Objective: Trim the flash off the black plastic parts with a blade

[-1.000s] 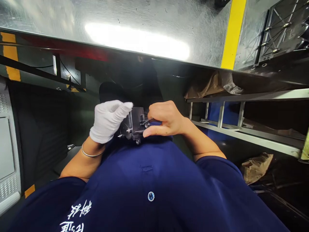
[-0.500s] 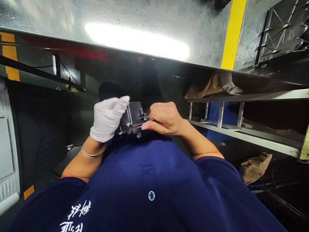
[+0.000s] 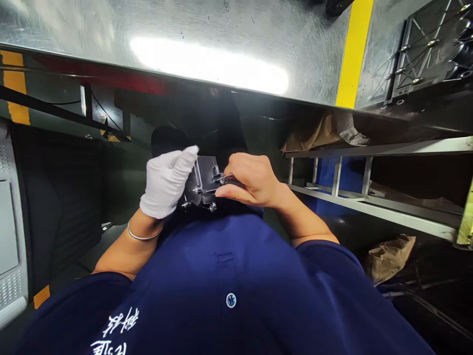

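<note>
In front of my belly, a dark grey moulded part (image 3: pixel 206 175) with small round bosses is held up in the air. My left hand (image 3: pixel 164 182), in a white glove, is closed around its left side, thumb along the edge. My bare right hand (image 3: pixel 251 180) is curled at the part's right side, thumb below and fingers above. A thin dark piece (image 3: pixel 226 177) shows between thumb and forefinger, close to a boss; whether it is a tool or belongs to the part, I cannot tell.
A scratched metal table (image 3: pixel 236 29) with a yellow stripe (image 3: pixel 354 54) runs across the top. Large dark ribbed moulded parts (image 3: pixel 432 54) lie at its right end. Below stand a white metal frame (image 3: pixel 388 212) and a crumpled brown bag (image 3: pixel 391 256). A grey panel (image 3: pixel 11 222) is at far left.
My right thumb and forefinger have spread a little apart, and the thin dark piece between them shows more. The left hand keeps its hold on the moulded part.
</note>
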Available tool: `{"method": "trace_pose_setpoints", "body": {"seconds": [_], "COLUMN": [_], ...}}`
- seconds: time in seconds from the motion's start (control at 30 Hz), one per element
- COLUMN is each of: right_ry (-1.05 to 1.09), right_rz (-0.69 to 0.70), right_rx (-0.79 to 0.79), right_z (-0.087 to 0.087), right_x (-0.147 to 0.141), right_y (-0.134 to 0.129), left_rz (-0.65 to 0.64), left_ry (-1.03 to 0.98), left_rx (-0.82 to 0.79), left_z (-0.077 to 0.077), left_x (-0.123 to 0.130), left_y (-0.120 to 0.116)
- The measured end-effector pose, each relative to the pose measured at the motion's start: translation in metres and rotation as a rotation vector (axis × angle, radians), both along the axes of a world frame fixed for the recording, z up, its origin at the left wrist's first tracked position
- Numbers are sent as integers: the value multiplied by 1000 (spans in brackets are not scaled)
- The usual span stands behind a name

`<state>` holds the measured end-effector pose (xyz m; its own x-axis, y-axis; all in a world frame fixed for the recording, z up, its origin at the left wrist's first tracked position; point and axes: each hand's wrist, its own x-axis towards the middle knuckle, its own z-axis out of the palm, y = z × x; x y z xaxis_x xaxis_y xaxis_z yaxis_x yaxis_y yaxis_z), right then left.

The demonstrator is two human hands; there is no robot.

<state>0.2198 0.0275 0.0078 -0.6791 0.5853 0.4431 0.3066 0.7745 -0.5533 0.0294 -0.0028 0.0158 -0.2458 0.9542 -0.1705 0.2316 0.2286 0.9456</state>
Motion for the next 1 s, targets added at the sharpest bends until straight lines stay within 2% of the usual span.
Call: {"method": "trace_pose_setpoints", "body": {"seconds": [0.4,0.57,0.77,0.87,1.0], "right_ry": [-29,65,-50,7,178], "right_rz": [-51,-117,-117,-114,-145], "right_rx": [86,100,151,143,44], "right_z": [-2,-5,-5,-4,-1], "right_x": [-3,-3,-3,-5,-6], "right_y": [-1,1,0,1,5], "left_rz": [11,15,41,27,-37], "left_ry": [4,-69,-15,0,44], "left_rx": [9,-22,-75,-79,-17], "left_z": [0,3,0,0,6], "left_x": [2,4,2,1,-1], "left_y": [0,0,-2,-3,0]}}
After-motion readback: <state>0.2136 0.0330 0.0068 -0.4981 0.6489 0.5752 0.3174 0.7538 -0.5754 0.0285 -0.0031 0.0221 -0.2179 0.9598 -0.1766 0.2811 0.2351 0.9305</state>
